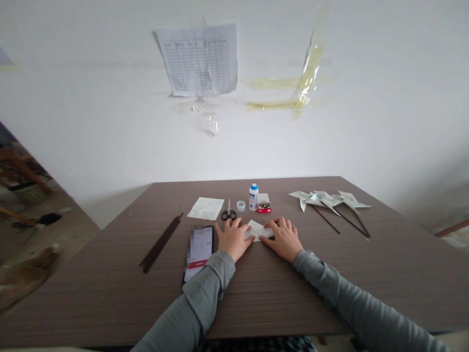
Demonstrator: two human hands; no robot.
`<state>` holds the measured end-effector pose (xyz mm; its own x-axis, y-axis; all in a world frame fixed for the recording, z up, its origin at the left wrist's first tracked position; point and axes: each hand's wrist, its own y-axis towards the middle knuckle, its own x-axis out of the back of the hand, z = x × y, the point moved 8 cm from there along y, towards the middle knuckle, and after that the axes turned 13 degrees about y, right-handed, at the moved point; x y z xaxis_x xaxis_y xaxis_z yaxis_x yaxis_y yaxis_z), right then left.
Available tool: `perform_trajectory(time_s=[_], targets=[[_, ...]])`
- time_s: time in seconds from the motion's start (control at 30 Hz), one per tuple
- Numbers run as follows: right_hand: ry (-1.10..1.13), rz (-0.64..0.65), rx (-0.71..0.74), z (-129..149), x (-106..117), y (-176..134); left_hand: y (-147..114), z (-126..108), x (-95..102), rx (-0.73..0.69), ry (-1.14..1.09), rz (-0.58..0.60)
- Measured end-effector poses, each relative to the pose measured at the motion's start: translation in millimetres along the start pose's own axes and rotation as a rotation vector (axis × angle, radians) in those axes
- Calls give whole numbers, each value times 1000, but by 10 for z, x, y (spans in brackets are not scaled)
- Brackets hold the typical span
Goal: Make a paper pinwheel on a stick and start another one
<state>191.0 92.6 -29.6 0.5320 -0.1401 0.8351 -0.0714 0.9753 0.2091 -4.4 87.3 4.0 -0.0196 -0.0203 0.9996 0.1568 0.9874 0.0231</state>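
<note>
We hold both forearms, in grey sleeves (194,303), stretched forward over the counter (256,303), so that they slant toward each other. Our left hand (232,242) is palm down at the left side of a small printed paper (258,229), and our right hand (286,240) is likewise at its right side. The paper lies between our hands, in front of the red box (264,208). In each grip the fingers are bent and slightly spread, with the thumb pointing inward; we cannot tell whether they pinch the paper or only press it.
</note>
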Motion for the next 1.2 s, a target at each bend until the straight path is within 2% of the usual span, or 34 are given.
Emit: perform_trajectory(time_s=[0.17,0.37,0.53,0.83,1.2], targets=[[40,29,-25,-95,-7,22,-11,-8,-1,-2,9,29],[52,-2,1,-233,31,64,-8,-9,-1,-5,17,26],[38,66,-100,-391,62,79,-5,-12,-8,-9,16,22],[36,95,-152,-505,171,82,-15,-22,20,-15,-5,13],[65,78,-71,-696,274,152,-55,-30,58,-3,0,-8]])
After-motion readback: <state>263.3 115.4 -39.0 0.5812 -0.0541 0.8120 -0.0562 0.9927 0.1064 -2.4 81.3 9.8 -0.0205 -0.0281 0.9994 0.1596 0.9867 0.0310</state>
